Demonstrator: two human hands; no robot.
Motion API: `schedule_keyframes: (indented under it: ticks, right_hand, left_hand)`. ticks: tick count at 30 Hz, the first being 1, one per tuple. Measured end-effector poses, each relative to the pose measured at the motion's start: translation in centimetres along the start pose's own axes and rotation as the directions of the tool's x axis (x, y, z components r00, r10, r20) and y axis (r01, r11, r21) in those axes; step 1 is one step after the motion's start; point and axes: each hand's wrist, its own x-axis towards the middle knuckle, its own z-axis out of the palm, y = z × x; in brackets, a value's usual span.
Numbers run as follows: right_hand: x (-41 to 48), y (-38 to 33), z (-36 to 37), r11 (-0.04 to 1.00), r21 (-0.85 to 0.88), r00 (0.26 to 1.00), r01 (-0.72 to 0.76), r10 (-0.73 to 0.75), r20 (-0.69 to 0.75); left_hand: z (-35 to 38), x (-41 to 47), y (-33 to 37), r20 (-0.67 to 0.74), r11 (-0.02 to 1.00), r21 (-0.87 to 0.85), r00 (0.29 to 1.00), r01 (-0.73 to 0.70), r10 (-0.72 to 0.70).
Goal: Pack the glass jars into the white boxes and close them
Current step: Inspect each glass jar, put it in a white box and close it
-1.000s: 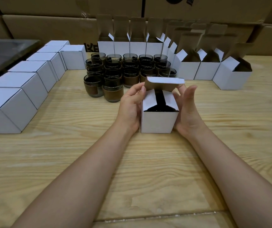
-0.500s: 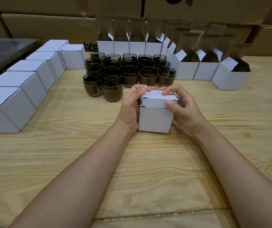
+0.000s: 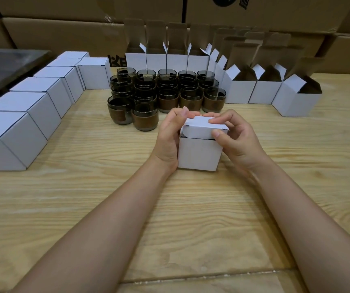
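Over on the left, a row of closed white boxes [image 3: 32,106] runs along the edge of the wooden table [image 3: 85,197], all lids down. Just right of them, toward the back, sits a tight bunch of dark glass jars [image 3: 165,92] with brown bands, none of them packed yet. Front and centre is the box [image 3: 199,154] being worked on, standing on the table. The left hand [image 3: 170,136] is wrapped round its left side, fingers curled up over the far top corner and touching the lid [image 3: 201,124]. That lid is folded down, but its rounded tuck flap hangs outside the front wall, so it isn't closed yet. The right hand [image 3: 235,140] pinches the lid's right end, forefinger on top and thumb pressed on the flap. Can't see inside the box. Further right, open white boxes [image 3: 296,98] stand with flaps up.
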Motion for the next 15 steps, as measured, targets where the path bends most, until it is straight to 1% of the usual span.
schedule_keyframes:
  ticks: [3,4,6,9,11,13,15]
  right_hand:
    - [0.2,0.0,0.0,0.998,0.055,1.0,0.01,-0.01,0.009]
    - [0.2,0.0,-0.1,0.998,0.065,1.0,0.013,-0.013,0.012]
    - [0.2,0.2,-0.2,0.997,0.074,1.0,0.013,-0.014,0.02]
    - [0.2,0.1,-0.4,0.996,0.084,0.999,0.005,-0.009,0.051]
    - [0.2,0.0,-0.6,0.997,0.079,0.996,0.001,-0.008,0.091]
    - [0.0,0.0,-0.8,0.999,0.031,0.99,0.012,-0.016,0.141]
    - [-0.1,0.1,-1.1,1.0,-0.025,0.987,0.002,0.002,0.162]
  left_hand:
    - [-0.4,-0.3,0.3,0.13,0.997,0.074,0.991,-0.003,-0.007]
    - [-0.5,-0.4,0.4,0.154,0.995,0.102,0.988,-0.009,-0.007]
    - [-0.6,-0.4,0.6,0.142,0.992,0.128,0.99,-0.017,-0.002]
    - [-0.7,-0.4,0.6,0.143,0.994,0.109,0.99,-0.006,-0.01]
    - [-1.0,-0.3,0.6,0.177,0.994,0.106,0.984,0.019,-0.037]
    - [-1.3,-0.2,0.8,0.222,0.993,0.107,0.972,0.057,-0.08]
    - [-1.6,-0.2,1.2,0.262,0.986,0.143,0.958,0.085,-0.121]
